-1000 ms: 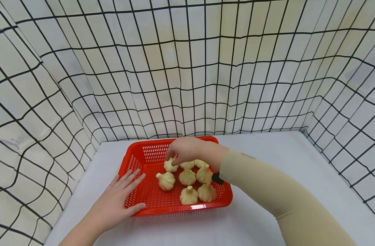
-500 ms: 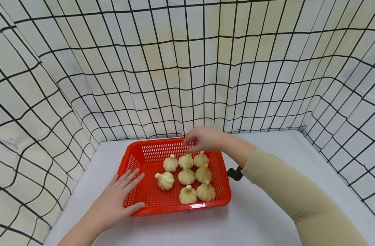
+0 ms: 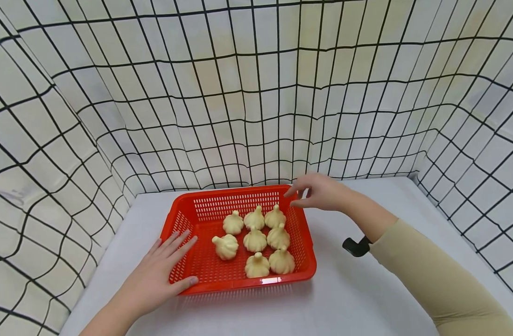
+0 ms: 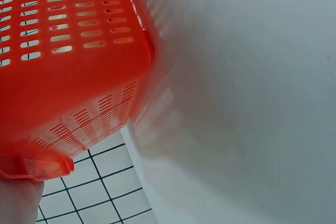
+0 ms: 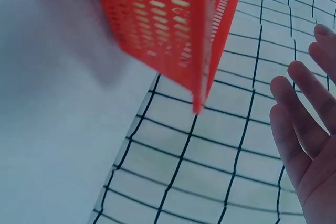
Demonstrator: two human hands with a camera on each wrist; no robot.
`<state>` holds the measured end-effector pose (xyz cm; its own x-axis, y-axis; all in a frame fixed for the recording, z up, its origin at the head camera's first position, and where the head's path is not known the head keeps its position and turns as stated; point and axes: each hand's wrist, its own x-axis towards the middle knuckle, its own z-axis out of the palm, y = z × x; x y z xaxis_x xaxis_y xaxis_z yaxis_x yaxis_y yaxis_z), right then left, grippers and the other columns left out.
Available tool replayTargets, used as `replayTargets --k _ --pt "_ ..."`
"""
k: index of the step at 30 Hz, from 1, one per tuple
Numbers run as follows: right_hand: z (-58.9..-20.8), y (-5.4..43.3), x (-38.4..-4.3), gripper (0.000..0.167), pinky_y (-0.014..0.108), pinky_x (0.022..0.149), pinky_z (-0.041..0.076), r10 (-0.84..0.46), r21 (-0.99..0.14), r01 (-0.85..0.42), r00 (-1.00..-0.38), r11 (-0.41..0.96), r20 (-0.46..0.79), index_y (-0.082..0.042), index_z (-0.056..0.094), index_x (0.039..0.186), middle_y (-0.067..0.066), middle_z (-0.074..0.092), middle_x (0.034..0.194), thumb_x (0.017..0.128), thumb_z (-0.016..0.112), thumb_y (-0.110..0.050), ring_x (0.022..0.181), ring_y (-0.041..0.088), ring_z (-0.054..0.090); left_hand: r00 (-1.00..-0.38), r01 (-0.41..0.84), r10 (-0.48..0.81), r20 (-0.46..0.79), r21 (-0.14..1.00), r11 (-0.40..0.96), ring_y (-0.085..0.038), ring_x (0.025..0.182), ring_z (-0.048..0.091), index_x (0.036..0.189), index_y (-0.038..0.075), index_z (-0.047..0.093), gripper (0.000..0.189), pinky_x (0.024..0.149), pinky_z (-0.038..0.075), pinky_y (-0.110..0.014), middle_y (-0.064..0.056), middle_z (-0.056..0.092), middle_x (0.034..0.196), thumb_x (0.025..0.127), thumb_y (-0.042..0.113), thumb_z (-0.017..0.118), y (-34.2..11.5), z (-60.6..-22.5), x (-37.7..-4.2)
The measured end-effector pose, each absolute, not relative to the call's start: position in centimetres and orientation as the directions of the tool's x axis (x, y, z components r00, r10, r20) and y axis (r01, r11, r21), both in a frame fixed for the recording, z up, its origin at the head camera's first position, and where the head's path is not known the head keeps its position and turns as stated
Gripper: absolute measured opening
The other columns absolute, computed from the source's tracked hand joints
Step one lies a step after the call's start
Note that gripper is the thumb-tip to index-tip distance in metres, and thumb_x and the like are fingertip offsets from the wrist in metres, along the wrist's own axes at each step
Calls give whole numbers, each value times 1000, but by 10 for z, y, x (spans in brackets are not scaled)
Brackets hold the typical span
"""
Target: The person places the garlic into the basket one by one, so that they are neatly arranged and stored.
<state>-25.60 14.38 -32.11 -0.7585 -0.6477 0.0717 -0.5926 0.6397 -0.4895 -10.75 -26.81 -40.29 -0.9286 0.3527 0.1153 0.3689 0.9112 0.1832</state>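
A red plastic basket [image 3: 216, 285] with slotted walls stands on the white table. Inside it sit several pale garlic bulbs, mostly stem up; one garlic bulb [image 3: 226, 247] at the left is tipped over. My left hand [image 3: 155, 275] rests on the basket's left rim, fingers spread and straight, thumb near the front corner. My right hand [image 3: 319, 192] hovers by the back right corner of the basket, holding nothing. In the right wrist view, the fingers [image 5: 296, 111] are loosely extended beside the basket wall [image 5: 157, 24]. In the left wrist view, the basket [image 4: 68, 82] hides most of that hand.
White walls with black netting [image 3: 248, 116] enclose the table on the left, back and right. White tabletop [image 3: 365, 280] extends to the right and in front of the basket. A black wrist device [image 3: 356, 246] hangs below my right forearm.
My right hand has moved from over the garlic bulbs at the back middle of the basket rightward to its back right corner. The bulb it was touching now stands uncovered. My left hand stays put.
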Motion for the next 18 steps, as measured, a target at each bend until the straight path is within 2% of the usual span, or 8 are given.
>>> replayTargets --k 6,15,18 --pt "-341 180 -249 22 27 73 57 -606 -527 -555 -790 643 94 -22 76 110 -8 69 103 88 77 -24 90 12 63 -925 377 357 130 184 908 -37 147 24 156 26 34 88 118 -15 -31 -8 30 161 84 64 66 -268 -402 -105" --pt "-370 236 -234 24 29 74 56 -528 -560 -463 -847 686 54 -24 75 112 -9 69 106 88 77 -27 88 10 63 -924 378 357 135 186 907 -37 147 23 156 26 33 88 116 -16 -27 -7 29 161 84 64 66 -267 -402 -103" --pt "-373 247 -230 25 29 74 56 -508 -578 -434 -861 691 39 -24 74 113 -9 69 106 89 76 -27 87 12 63 -927 371 352 127 187 910 -36 148 22 157 27 32 89 118 -14 -30 -7 28 161 83 64 67 -268 -402 -103"
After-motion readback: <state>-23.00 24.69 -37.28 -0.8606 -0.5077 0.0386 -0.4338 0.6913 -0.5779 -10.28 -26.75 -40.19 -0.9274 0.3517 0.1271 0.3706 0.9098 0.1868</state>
